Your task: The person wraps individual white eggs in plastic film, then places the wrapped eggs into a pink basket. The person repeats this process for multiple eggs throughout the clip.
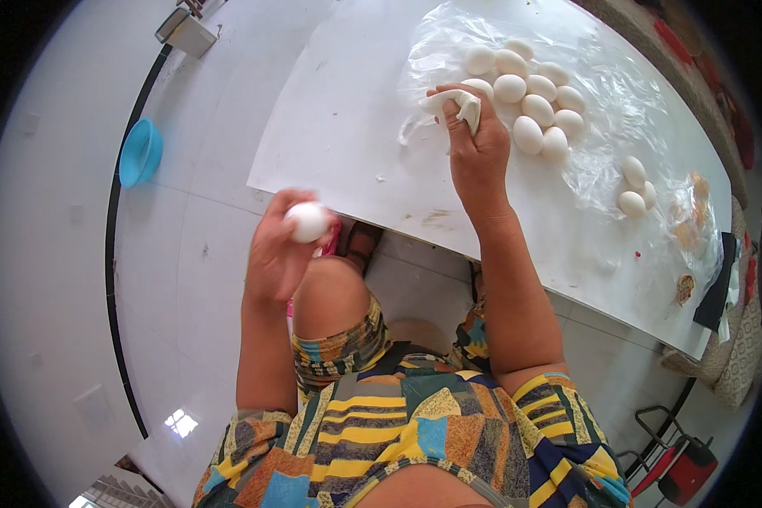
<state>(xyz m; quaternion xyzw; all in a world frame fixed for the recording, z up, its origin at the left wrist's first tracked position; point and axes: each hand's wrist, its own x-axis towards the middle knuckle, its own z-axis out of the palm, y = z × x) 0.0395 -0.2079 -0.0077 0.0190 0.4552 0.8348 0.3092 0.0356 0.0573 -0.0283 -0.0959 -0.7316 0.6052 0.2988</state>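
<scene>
My left hand (279,244) holds a white egg (307,222) just off the table's near left edge; hand and egg are somewhat blurred. Over the white table (355,140), my right hand (473,124) grips a crumpled white cloth or tissue (460,101). Close beyond its fingers, a group of several white eggs (537,109) rests on a clear plastic sheet or bag (444,38). Three more eggs (632,204) lie together farther right, beside the wrinkled plastic.
A clear plastic bag with yellowish contents (695,209) lies at the table's right end, near a small brown piece (684,289) and a black item (716,286). On the floor at left are a blue basin (141,153) and a pale bin (190,35). My knees are below the table edge.
</scene>
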